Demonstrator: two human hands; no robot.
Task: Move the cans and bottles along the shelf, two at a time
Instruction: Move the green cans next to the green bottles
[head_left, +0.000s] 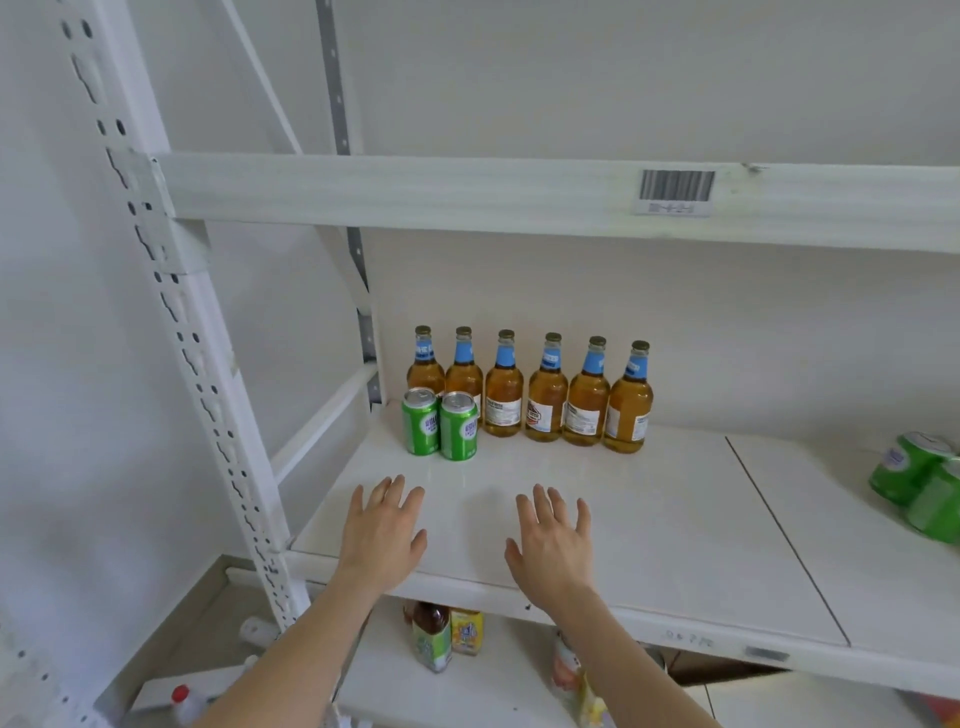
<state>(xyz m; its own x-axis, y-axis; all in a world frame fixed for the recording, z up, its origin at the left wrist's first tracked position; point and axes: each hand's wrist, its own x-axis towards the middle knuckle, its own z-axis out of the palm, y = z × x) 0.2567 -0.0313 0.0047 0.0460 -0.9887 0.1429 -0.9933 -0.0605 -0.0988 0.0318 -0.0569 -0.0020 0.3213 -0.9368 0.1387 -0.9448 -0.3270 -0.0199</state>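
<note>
Several amber bottles with blue neck labels stand in a row at the back left of the white shelf. Two green cans stand side by side in front of the leftmost bottles. More green cans sit at the far right edge of the shelf. My left hand and my right hand hover flat over the front of the shelf, fingers spread, holding nothing, a short way in front of the two left cans.
An upper shelf beam with a barcode label crosses above the bottles. A perforated white upright stands at the left. Below, a lower shelf holds a tea bottle, a yellow carton and some packets.
</note>
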